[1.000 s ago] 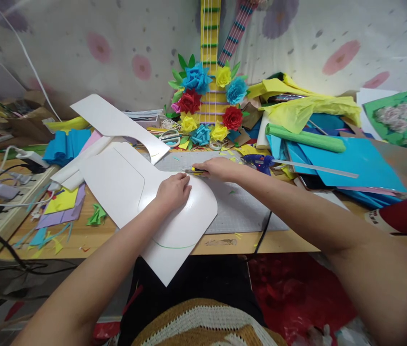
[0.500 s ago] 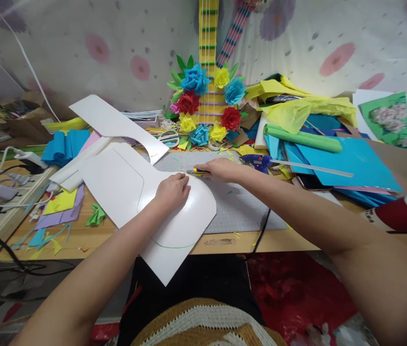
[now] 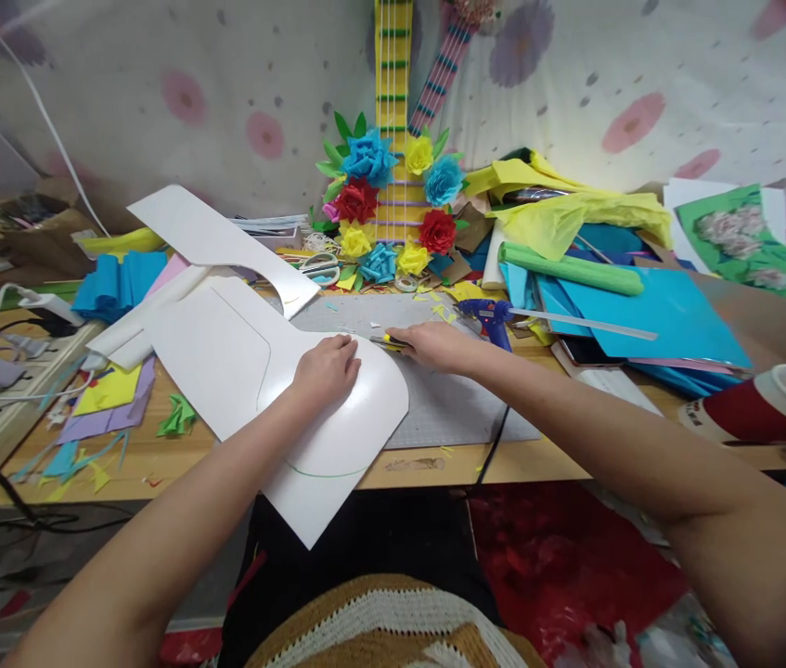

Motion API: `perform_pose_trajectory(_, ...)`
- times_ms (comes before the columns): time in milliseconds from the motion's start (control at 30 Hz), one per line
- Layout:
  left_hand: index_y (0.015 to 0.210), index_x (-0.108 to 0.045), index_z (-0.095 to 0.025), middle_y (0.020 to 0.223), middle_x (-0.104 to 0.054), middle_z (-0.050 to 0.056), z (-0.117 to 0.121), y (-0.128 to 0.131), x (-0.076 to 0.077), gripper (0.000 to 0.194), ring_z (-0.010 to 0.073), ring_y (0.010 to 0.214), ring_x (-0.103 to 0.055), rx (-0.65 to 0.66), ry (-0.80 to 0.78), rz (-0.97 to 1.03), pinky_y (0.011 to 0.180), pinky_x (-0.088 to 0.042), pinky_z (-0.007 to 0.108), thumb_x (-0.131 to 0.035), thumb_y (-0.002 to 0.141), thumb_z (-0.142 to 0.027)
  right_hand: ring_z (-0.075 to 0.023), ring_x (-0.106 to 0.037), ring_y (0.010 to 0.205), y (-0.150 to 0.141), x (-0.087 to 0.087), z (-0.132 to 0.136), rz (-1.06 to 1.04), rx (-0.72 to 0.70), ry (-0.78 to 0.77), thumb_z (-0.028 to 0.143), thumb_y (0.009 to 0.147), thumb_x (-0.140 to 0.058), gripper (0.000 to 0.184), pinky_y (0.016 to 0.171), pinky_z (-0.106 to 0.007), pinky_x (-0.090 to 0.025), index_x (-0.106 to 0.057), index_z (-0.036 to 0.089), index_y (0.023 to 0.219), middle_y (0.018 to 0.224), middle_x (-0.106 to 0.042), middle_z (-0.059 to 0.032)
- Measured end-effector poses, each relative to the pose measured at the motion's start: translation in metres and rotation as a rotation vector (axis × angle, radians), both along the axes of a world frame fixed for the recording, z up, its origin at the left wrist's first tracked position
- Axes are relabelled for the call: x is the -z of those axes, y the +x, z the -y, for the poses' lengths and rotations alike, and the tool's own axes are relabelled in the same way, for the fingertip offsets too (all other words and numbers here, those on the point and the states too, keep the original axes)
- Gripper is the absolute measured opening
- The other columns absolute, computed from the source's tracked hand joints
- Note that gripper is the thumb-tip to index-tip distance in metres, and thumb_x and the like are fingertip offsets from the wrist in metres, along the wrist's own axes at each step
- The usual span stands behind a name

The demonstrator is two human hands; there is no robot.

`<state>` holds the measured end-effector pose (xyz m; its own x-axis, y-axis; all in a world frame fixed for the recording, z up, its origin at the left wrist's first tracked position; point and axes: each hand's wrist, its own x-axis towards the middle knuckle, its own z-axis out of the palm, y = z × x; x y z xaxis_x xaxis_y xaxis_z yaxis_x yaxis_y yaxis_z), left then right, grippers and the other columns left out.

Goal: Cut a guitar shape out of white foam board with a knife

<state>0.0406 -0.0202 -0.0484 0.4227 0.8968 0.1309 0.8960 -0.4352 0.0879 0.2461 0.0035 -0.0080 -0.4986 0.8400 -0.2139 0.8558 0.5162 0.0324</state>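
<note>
A large white foam board [image 3: 225, 362], cut in a guitar-body outline with a green pencil curve near its front, lies across the grey cutting mat [image 3: 448, 408] and overhangs the table's front edge. My left hand [image 3: 327, 371] presses flat on the board near its rounded right edge, fingers together. My right hand [image 3: 434, 345] is closed on a yellow-handled craft knife [image 3: 385, 340], its tip at the board's upper right edge.
A second white cut-out [image 3: 212, 237] lies behind the board. A paper-flower guitar [image 3: 393, 204] leans on the wall. A blue glue gun [image 3: 490, 315], green paper roll [image 3: 573, 269], blue sheets [image 3: 657, 315] and a red cup [image 3: 761, 408] crowd the right; scraps and cables lie left.
My right hand with the knife has slid slightly toward me along the board's edge. The left hand stays pressed on the board. The view has shifted a little.
</note>
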Motion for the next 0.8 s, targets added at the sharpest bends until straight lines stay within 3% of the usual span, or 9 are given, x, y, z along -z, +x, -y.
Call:
perform_pose_trajectory(367, 0.126, -0.05, -0.01, 0.138, -0.046, 0.012, -0.015, 0.0, 0.007, 0.044, 0.0212, 0.128, -0.04, 0.026, 0.083, 0.01, 0.108, -0.029, 0.034, -0.032, 0.091, -0.028, -0.0246, -0.055, 0.106, 0.026, 0.01, -0.003, -0.126, 0.213, 0.016, 0.028, 0.09, -0.038, 0.053, 0.086, -0.031, -0.039, -0.032, 0.019, 0.142, 0.123, -0.056, -0.0144)
perform_pose_trajectory(567, 0.132, -0.043, -0.011, 0.142, -0.04, 0.012, -0.029, 0.003, 0.009, 0.048, 0.0229, 0.132, -0.035, -0.065, -0.013, 0.019, 0.111, -0.023, 0.043, -0.03, 0.091, -0.032, -0.0268, -0.057, 0.097, 0.029, 0.022, -0.006, -0.069, 0.297, 0.074, 0.03, 0.091, -0.033, 0.052, 0.075, -0.034, -0.044, -0.027, 0.027, 0.143, 0.117, -0.052, -0.016)
perform_pose_trajectory(800, 0.135, -0.04, -0.008, 0.145, -0.036, 0.014, -0.05, 0.002, 0.007, 0.05, 0.0241, 0.134, -0.031, -0.189, -0.023, 0.019, 0.112, -0.02, 0.045, -0.028, 0.09, -0.029, -0.0277, -0.053, 0.104, 0.023, 0.022, -0.006, -0.097, 0.389, 0.129, 0.031, 0.088, -0.042, 0.049, 0.079, -0.034, -0.044, -0.038, 0.017, 0.134, 0.117, -0.051, -0.0171)
